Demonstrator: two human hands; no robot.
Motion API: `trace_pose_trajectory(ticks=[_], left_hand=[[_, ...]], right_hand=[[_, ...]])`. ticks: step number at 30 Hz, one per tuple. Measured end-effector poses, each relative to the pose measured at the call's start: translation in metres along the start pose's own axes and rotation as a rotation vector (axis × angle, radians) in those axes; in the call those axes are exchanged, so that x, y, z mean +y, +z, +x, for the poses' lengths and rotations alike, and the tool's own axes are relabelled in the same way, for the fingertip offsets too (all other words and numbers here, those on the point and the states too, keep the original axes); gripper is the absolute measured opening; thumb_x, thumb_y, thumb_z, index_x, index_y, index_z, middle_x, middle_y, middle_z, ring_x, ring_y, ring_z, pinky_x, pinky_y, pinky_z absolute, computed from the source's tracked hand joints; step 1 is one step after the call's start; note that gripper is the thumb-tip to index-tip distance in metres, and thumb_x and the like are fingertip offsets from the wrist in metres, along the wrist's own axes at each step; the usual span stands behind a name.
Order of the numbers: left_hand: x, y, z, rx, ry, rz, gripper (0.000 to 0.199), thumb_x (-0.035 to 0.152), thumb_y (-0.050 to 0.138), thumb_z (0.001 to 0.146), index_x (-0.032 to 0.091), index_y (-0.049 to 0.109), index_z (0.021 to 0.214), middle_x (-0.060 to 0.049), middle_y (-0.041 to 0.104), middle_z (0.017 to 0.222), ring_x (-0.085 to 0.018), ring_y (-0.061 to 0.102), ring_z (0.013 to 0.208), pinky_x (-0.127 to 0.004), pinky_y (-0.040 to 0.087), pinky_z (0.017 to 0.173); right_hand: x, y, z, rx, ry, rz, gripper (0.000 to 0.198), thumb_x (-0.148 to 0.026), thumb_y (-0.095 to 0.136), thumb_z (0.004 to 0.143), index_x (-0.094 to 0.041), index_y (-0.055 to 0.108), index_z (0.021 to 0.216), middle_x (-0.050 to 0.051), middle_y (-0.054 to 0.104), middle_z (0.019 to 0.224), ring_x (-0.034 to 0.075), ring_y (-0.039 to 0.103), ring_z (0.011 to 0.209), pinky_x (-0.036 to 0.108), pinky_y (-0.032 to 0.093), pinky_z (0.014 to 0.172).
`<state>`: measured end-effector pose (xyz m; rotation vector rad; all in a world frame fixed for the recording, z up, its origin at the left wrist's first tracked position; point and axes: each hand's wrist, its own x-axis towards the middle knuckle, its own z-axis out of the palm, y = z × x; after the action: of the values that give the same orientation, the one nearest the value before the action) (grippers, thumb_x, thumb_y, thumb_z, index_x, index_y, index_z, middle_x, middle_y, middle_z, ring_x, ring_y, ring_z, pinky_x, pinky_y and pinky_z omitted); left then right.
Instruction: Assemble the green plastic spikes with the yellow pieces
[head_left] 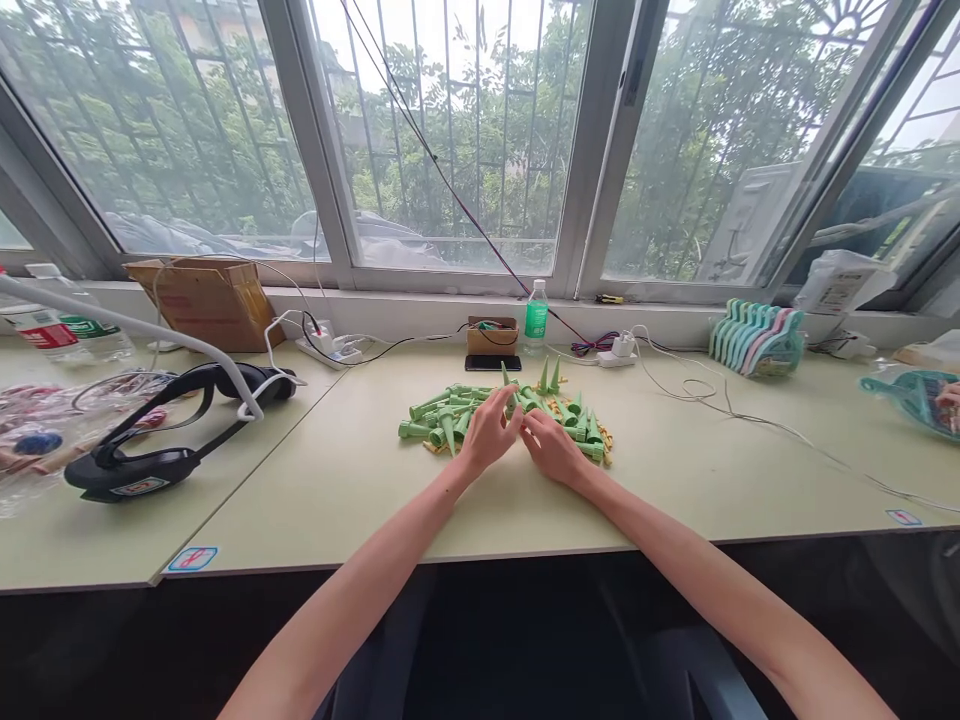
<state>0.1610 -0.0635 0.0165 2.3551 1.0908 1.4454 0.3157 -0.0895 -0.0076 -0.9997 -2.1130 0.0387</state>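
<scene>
A heap of green cone-shaped plastic pieces [448,425] lies on the table, with small yellow pieces [608,436] mixed in and around its edges. Over the middle of the heap, my left hand [491,430] has its fingers bent round a green cone piece [512,404], mostly hidden by the fingers. Close beside it, my right hand [553,447] is closed, its fingertips almost meeting the left ones. What the right fingers pinch is too small to make out. Two green cones [553,376] stand upright just behind the hands.
Behind the heap are a black phone [493,363], a small cardboard box [493,337] and a green-labelled bottle [535,315]. A black headset [172,440] sits at left. Teal and pink hangers [757,338] stand at right, and a white cable [795,432] crosses the tabletop.
</scene>
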Motion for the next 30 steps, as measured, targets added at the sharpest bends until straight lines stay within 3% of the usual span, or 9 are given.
trace_pose_trajectory(ticks=[5,13,17,23,30], left_hand=[[0.0003,0.0011,0.0002,0.002,-0.034,-0.063,0.047,0.025,0.05,0.09,0.024,0.037,0.135,0.001,0.057,0.084,-0.005,0.044,0.047,-0.02,0.04,0.051],[-0.0021,0.0022,-0.0016,0.007,-0.064,-0.189,0.065,0.022,0.052,0.089,0.026,0.019,0.144,0.001,0.057,0.089,-0.003,0.041,0.042,-0.017,0.035,0.047],[-0.0032,0.0048,-0.0013,-0.013,-0.095,-0.213,0.06,0.024,0.053,0.088,0.024,0.025,0.14,-0.001,0.058,0.091,-0.004,0.045,0.043,-0.018,0.037,0.047],[-0.002,0.0037,0.0018,-0.012,-0.195,-0.212,0.032,0.03,0.052,0.088,0.019,0.047,0.118,-0.003,0.061,0.089,-0.006,0.05,0.046,-0.02,0.039,0.046],[0.0024,0.0003,0.0023,-0.025,-0.216,-0.224,0.015,0.032,0.053,0.087,0.018,0.054,0.094,-0.002,0.064,0.085,-0.006,0.045,0.043,-0.021,0.037,0.045]], right_hand=[[0.0037,0.0011,0.0003,0.072,0.035,0.071,0.017,-0.02,0.042,0.096,-0.019,0.057,0.089,0.006,0.055,0.086,0.017,0.053,0.07,0.031,0.047,0.065],[0.0012,-0.0023,0.0029,0.226,0.128,0.157,0.016,-0.024,0.044,0.095,-0.019,0.06,0.099,0.008,0.06,0.091,0.02,0.057,0.075,0.033,0.049,0.068],[0.0001,-0.0046,0.0033,0.278,0.175,0.179,0.016,-0.026,0.045,0.095,-0.019,0.059,0.099,0.008,0.059,0.089,0.02,0.057,0.076,0.035,0.051,0.069],[0.001,-0.0067,0.0033,0.302,0.208,0.233,0.015,-0.028,0.045,0.095,-0.02,0.058,0.093,0.008,0.057,0.088,0.02,0.058,0.075,0.035,0.054,0.068],[0.0014,-0.0076,0.004,0.366,0.235,0.304,0.014,-0.03,0.047,0.095,-0.019,0.056,0.094,0.008,0.058,0.092,0.019,0.063,0.074,0.035,0.057,0.069]])
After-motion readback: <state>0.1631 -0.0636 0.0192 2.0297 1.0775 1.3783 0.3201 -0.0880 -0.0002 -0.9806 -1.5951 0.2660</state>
